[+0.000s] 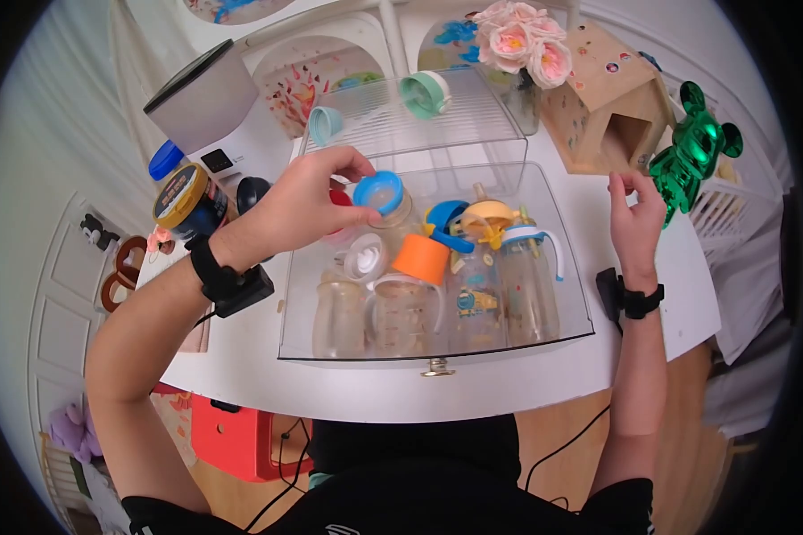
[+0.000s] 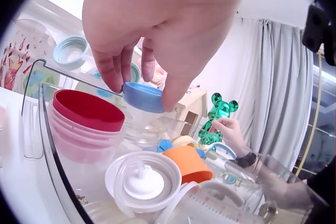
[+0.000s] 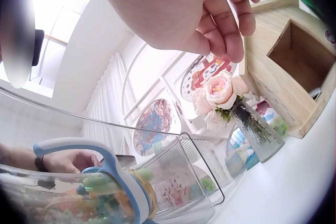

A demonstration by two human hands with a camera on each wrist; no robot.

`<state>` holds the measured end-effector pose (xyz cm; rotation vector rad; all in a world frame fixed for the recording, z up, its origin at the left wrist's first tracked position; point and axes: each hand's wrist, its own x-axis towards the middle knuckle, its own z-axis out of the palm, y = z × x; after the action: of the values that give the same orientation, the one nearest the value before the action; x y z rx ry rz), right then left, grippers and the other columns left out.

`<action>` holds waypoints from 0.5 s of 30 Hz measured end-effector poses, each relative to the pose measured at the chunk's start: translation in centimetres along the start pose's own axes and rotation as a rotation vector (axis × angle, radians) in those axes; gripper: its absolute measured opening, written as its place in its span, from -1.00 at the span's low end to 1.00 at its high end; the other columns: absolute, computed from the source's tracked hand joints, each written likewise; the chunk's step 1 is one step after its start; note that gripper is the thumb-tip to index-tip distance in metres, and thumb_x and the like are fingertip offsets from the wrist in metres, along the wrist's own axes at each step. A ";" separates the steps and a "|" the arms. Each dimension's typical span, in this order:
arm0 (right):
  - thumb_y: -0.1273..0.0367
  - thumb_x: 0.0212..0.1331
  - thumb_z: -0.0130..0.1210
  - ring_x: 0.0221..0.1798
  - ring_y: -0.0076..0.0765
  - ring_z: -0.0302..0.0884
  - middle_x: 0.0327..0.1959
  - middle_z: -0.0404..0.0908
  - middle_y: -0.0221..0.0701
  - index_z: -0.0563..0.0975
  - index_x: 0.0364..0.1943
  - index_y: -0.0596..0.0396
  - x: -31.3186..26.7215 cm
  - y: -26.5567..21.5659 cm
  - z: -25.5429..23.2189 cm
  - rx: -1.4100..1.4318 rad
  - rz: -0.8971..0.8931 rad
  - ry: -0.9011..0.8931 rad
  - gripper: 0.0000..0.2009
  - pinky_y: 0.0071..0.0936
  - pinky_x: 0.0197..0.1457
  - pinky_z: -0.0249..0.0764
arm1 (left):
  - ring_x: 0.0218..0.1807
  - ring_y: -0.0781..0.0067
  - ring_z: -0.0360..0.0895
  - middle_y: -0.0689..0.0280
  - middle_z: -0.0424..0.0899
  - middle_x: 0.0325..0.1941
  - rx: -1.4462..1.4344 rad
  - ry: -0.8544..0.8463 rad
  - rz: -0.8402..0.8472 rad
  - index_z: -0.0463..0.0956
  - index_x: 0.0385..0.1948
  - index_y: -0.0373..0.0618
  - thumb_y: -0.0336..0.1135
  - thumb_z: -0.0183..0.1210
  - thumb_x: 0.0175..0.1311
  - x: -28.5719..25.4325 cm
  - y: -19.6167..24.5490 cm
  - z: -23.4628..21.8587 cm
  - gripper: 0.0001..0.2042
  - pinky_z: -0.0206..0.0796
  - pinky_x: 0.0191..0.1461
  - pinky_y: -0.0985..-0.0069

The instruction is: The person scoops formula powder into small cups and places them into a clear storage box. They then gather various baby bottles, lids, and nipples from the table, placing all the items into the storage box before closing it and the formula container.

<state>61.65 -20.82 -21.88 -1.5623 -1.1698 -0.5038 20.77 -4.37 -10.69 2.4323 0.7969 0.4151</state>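
Observation:
My left hand (image 1: pixel 299 196) reaches into the clear drawer (image 1: pixel 569 267) and pinches a blue bottle collar (image 2: pixel 143 97) between thumb and fingers. Right under the collar stands a clear bottle (image 1: pixel 401 214). Beside it is a pink cup with a red rim (image 2: pixel 86 137). In front sit a white-lidded piece (image 1: pixel 366 259) and an orange cap (image 1: pixel 420 259). Several clear baby bottles (image 1: pixel 339 316) lie toward the drawer's front, one with a blue handled top (image 1: pixel 522 234). My right hand (image 1: pixel 638 218) hangs in the air at the right, fingers loosely curled, holding nothing.
On the clear box top behind stand a mint-green lid (image 1: pixel 424 94) and a pale blue lid (image 1: pixel 326 125). Pink flowers (image 1: pixel 522 45), a wooden house (image 1: pixel 598 98) and a shiny green bear figure (image 1: pixel 696 147) stand back right. Jars (image 1: pixel 192 201) stand at the left.

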 end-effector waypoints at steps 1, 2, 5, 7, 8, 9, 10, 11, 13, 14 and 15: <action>0.42 0.32 0.32 -0.36 -0.27 0.53 -0.47 0.60 -0.28 0.61 -0.37 0.26 0.0 0.0 -0.1 0.000 0.004 0.000 -0.81 -0.34 -0.21 0.45 | 0.03 0.36 0.68 0.24 0.73 0.05 0.149 0.037 0.073 0.62 0.03 -0.22 -0.27 0.56 0.22 -0.2 0.1 0.2 -0.58 0.52 0.23 0.37; 0.42 0.32 0.32 -0.36 -0.27 0.53 -0.47 0.60 -0.28 0.62 -0.38 0.26 0.0 0.0 -0.1 -0.004 0.005 0.000 -0.81 -0.34 -0.21 0.45 | 0.02 0.35 0.68 0.23 0.74 0.04 0.180 0.065 0.093 0.62 0.03 -0.22 -0.26 0.53 0.25 -0.2 -0.1 0.2 -0.60 0.51 0.20 0.36; 0.42 0.33 0.32 -0.36 -0.28 0.53 -0.47 0.61 -0.28 0.62 -0.37 0.26 0.0 0.0 -0.1 -0.009 0.004 -0.003 -0.82 -0.34 -0.21 0.45 | -0.01 0.34 0.68 0.22 0.76 -0.01 0.243 0.130 0.085 0.64 0.01 -0.20 -0.23 0.47 0.33 0.0 -0.8 -0.6 -0.66 0.49 0.12 0.35; 0.42 0.33 0.32 -0.36 -0.28 0.53 -0.47 0.61 -0.28 0.62 -0.37 0.26 0.1 -0.2 -0.1 -0.014 0.002 -0.008 -0.82 -0.35 -0.21 0.45 | -0.02 0.35 0.67 0.23 0.78 -0.06 0.246 0.143 -0.007 0.67 -0.03 -0.19 -0.19 0.44 0.38 0.3 -0.9 -1.3 -0.70 0.47 0.07 0.35; 0.42 0.33 0.32 -0.36 -0.29 0.53 -0.47 0.61 -0.28 0.62 -0.37 0.26 0.1 -0.2 -0.1 -0.013 0.002 -0.010 -0.82 -0.35 -0.21 0.45 | -0.03 0.35 0.67 0.23 0.78 -0.08 0.242 0.119 -0.031 0.68 -0.06 -0.19 -0.18 0.43 0.39 0.4 -0.8 -1.6 -0.71 0.47 0.08 0.35; 0.42 0.33 0.32 -0.36 -0.29 0.53 -0.47 0.61 -0.28 0.62 -0.37 0.26 0.0 -0.2 -0.1 -0.013 0.003 -0.012 -0.82 -0.35 -0.21 0.45 | -0.04 0.35 0.68 0.23 0.78 -0.10 0.239 0.096 -0.055 0.69 -0.08 -0.20 -0.18 0.42 0.40 0.6 -0.7 -1.9 -0.72 0.47 0.08 0.35; 0.42 0.34 0.32 -0.36 -0.29 0.53 -0.46 0.61 -0.28 0.62 -0.36 0.26 0.0 -0.2 0.0 -0.013 0.003 -0.014 -0.82 -0.35 -0.21 0.45 | -0.06 0.35 0.68 0.24 0.78 -0.13 0.235 0.072 -0.078 0.69 -0.11 -0.20 -0.17 0.41 0.41 0.7 -0.6 -2.1 -0.72 0.47 0.09 0.35; 0.42 0.34 0.32 -0.36 -0.29 0.53 -0.46 0.61 -0.28 0.62 -0.36 0.26 0.0 -0.2 0.0 -0.006 0.002 -0.012 -0.82 -0.35 -0.21 0.45 | -0.08 0.36 0.68 0.24 0.79 -0.13 0.237 0.054 -0.030 0.70 -0.12 -0.20 -0.17 0.43 0.39 0.6 -0.6 -1.9 -0.72 0.47 0.07 0.36; 0.42 0.34 0.31 -0.36 -0.29 0.53 -0.46 0.61 -0.28 0.62 -0.36 0.26 0.0 -0.2 0.0 0.006 -0.001 -0.008 -0.82 -0.36 -0.21 0.45 | -0.11 0.38 0.69 0.24 0.79 -0.13 0.242 0.019 0.067 0.70 -0.14 -0.21 -0.17 0.45 0.37 0.5 -0.6 -1.3 -0.72 0.49 0.04 0.37; 0.42 0.34 0.31 -0.36 -0.29 0.52 -0.46 0.61 -0.28 0.61 -0.36 0.26 0.0 -0.3 0.0 0.001 0.002 -0.012 -0.82 -0.36 -0.21 0.45 | -0.13 0.39 0.69 0.24 0.79 -0.14 0.230 -0.010 0.045 0.70 -0.14 -0.21 -0.17 0.47 0.34 0.5 -0.5 -1.0 -0.71 0.50 0.02 0.39; 0.42 0.34 0.31 -0.36 -0.29 0.52 -0.46 0.61 -0.28 0.61 -0.36 0.27 0.0 -0.3 -0.1 -0.003 0.005 -0.014 -0.81 -0.35 -0.20 0.45 | -0.14 0.40 0.69 0.24 0.79 -0.15 0.219 -0.039 0.024 0.70 -0.14 -0.22 -0.18 0.49 0.32 0.5 -0.3 -0.6 -0.70 0.51 0.00 0.40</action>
<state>61.38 -20.90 -21.66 -1.5731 -1.1766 -0.4924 20.78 -3.62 -10.37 2.6458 0.8352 0.3021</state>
